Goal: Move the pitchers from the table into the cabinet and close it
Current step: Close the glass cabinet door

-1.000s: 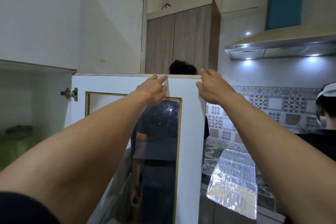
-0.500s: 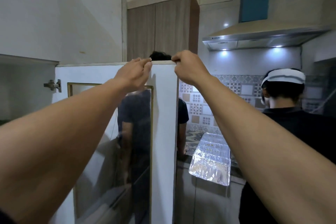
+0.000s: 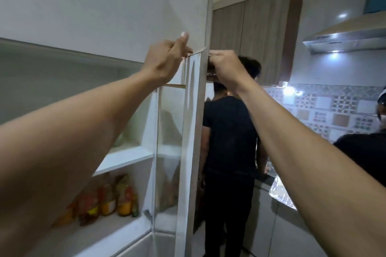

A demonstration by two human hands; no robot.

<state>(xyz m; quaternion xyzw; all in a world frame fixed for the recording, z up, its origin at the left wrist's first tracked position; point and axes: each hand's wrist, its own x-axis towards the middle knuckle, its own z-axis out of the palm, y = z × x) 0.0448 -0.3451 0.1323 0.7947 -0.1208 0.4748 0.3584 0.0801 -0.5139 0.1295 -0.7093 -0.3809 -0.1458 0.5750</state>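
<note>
A white cabinet door [image 3: 190, 131] with a gold-trimmed glass pane stands nearly edge-on in the head view. My left hand [image 3: 165, 58] grips its top edge from the left, thumb raised. My right hand [image 3: 223, 64] pinches the top corner of the same door from the right. Behind the door the open white cabinet [image 3: 125, 158] shows a shelf and several bottles [image 3: 108, 198] on the lower level. No pitcher is visible; my left forearm hides much of the cabinet interior.
A person in black [image 3: 229, 142] stands close behind the door, facing away. Another person [image 3: 367, 152] is at the right edge. Foil-covered counter [image 3: 282, 194], tiled backsplash, wooden wall cabinets [image 3: 250, 27] and a range hood [image 3: 344, 37] fill the right side.
The door has swung from facing me to nearly edge-on, toward the cabinet. Both hands stayed on its top edge. The shelves and bottles inside have come into view.
</note>
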